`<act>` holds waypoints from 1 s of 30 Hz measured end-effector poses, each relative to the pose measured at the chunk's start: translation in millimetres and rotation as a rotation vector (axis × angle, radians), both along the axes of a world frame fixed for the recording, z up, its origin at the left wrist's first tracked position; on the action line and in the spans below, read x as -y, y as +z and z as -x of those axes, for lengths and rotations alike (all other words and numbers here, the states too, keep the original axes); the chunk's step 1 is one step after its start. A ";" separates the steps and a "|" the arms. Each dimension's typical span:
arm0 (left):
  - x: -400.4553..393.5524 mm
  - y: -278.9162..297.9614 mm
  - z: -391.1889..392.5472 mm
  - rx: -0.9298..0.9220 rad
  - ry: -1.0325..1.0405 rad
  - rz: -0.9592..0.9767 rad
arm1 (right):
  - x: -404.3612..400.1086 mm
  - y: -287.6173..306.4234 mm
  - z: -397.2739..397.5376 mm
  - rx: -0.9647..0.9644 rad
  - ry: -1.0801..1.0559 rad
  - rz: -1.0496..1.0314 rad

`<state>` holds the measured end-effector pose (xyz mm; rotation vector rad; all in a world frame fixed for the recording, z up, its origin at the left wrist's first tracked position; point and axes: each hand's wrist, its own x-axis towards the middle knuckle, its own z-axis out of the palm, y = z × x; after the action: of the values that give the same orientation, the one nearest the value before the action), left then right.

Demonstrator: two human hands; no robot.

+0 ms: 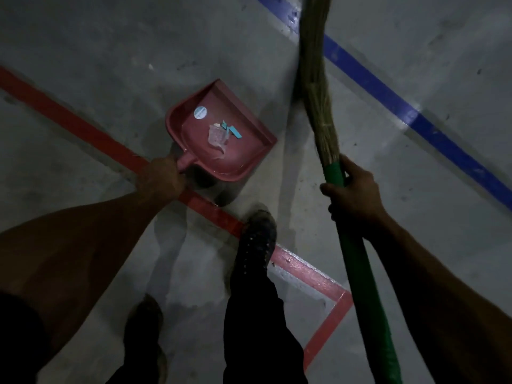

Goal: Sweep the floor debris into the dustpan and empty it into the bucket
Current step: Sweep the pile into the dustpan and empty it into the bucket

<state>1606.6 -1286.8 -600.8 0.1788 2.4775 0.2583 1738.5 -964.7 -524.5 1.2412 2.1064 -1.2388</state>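
While left hand (160, 178) grips dustpan (221, 134), right hand (353, 194) grips broom (318, 92).

Single head cam, wide-angle, looks steeply down at floor (138, 51) from standing height approx.; dim, edges murky.

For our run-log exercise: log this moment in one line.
left hand: grips dustpan | debris: inside | right hand: grips broom | bucket: unseen

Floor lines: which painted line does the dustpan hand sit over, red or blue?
The red line. The left hand, holding the dustpan handle, lies right over it; the blue line runs beyond the broom.
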 end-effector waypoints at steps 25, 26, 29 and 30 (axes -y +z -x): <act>65.7 -6.1 -22.0 0.084 0.267 0.144 | 104.5 11.6 -4.9 0.088 0.526 0.072; 65.2 -7.7 -24.3 0.082 0.283 0.150 | 118.8 14.7 -11.9 0.093 0.597 0.086; 65.6 -11.1 -30.8 0.104 0.313 0.147 | 147.1 26.9 -32.1 0.042 0.681 0.136; 66.7 -11.8 -33.7 0.113 0.343 0.139 | 150.3 31.6 -37.9 0.018 0.646 0.151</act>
<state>1640.3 -1353.5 -612.6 -0.3134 2.3917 0.2301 1776.4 -1115.0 -492.9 0.4367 2.1008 -1.0465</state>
